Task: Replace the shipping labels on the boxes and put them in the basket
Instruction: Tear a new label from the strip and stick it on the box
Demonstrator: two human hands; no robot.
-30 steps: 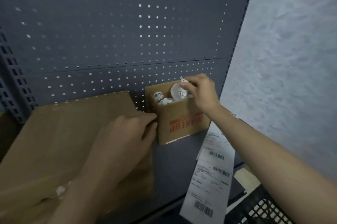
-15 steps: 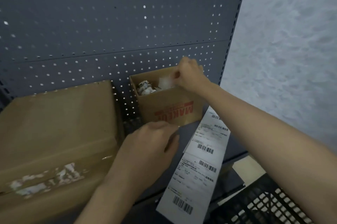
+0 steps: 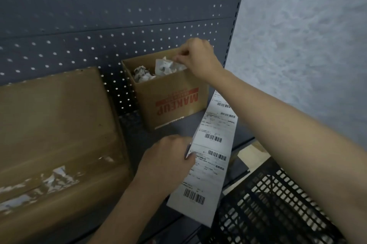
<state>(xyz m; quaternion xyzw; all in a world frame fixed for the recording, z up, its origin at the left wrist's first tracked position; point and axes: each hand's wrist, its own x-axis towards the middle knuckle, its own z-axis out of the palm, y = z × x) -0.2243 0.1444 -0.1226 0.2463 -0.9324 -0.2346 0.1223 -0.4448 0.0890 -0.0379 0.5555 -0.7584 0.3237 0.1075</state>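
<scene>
Two bare hands work over a grey shelf (image 3: 139, 138). The right hand (image 3: 198, 59), at one o'clock, pinches crumpled paper (image 3: 166, 66) inside a small open carton (image 3: 174, 100) (printed MAKEUP, upside down). The left hand (image 3: 168, 162), at six o'clock, pinches the left edge of a strip of shipping labels (image 3: 210, 156). A large box (image 3: 55, 124) bearing torn label scraps sits at nine o'clock; a black basket (image 3: 268, 204) at four.

Probably a stockroom (pegboard shelving (image 3: 119, 15), label strip (image 3: 214, 144))

Matt brown cardboard makes the MAKEUP box (image 3: 172, 102), which holds crumpled white paper (image 3: 164, 67). Left of it, the large box (image 3: 55, 124) is the same cardboard, scarred with rough torn-paper scraps (image 3: 49, 178). Right of it lie a smooth paper label strip (image 3: 210, 156) and a black plastic lattice basket (image 3: 268, 204).
</scene>
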